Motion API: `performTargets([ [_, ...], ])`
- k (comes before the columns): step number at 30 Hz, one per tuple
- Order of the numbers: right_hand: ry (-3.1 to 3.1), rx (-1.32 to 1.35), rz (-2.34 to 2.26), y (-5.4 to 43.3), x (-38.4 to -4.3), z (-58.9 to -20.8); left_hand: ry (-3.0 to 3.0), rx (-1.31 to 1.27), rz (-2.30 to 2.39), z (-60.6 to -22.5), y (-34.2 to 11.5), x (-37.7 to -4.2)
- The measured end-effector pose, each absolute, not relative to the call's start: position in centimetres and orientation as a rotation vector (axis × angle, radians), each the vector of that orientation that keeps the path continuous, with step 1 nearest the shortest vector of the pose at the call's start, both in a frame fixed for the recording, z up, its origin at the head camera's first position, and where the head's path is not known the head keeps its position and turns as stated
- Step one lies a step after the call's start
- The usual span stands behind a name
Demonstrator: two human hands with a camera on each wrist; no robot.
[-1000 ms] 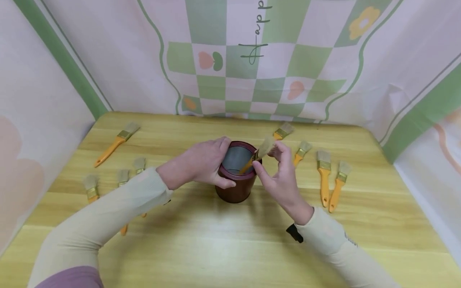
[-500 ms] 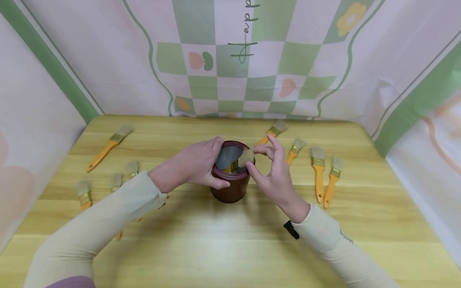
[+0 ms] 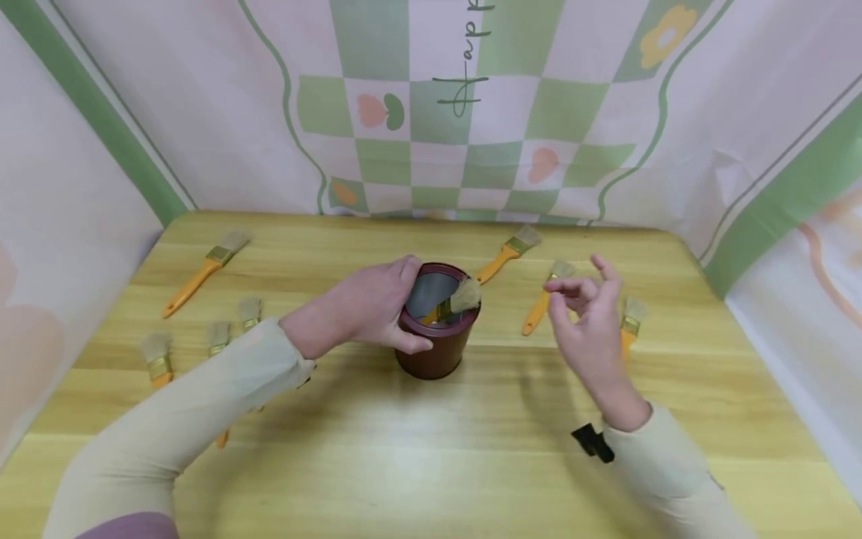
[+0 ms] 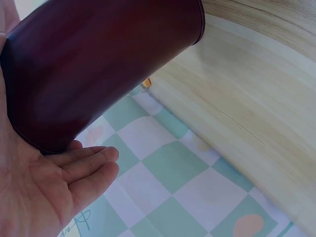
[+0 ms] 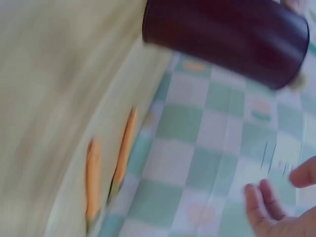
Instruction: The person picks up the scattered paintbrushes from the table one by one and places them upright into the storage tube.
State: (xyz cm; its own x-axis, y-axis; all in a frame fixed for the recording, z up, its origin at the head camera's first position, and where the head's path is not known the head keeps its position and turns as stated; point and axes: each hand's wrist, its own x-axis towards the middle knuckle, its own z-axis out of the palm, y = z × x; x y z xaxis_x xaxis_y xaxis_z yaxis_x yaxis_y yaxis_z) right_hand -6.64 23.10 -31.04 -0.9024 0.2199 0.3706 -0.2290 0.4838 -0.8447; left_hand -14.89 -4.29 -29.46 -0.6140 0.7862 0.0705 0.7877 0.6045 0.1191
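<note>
A dark red cylindrical holder [image 3: 434, 358] with a grey inside stands upright mid-table. My left hand [image 3: 360, 307] grips its rim, thumb at the front and fingers round the back; in the left wrist view those fingers reach past the rim. Inside the holder a paintbrush [image 3: 465, 296] leans with its bristles up against the right rim. My right hand [image 3: 592, 333] is off to the right in the air, loosely bent and holding nothing. Nearest to it lies a paintbrush with an orange handle [image 3: 536, 313]; another paintbrush [image 3: 631, 318] is partly covered by the hand.
Behind the holder, right of centre, lies one more paintbrush [image 3: 501, 262]. On the left are a paintbrush [image 3: 198, 284] and several others, some partly under my left sleeve [image 3: 202, 404]. A checkered cloth [image 3: 498, 165] hangs at the table's back edge.
My right hand has lowered the paintbrush handle first into the holder, let go of it and moved away to the right. My left hand stays on the holder.
</note>
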Motion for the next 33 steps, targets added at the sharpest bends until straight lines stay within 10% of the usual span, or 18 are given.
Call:
performTargets([
  [7,-2.755,-0.496,1.024,29.9,-7.4,-30.8,-2.797,-1.373,-0.227,-29.5,-4.3,-14.9],
  [33,-3.467,-0.505,0.546,38.3,-9.4,-32.9,-2.812,-1.383,-0.238,-29.4,-4.4,-15.1],
])
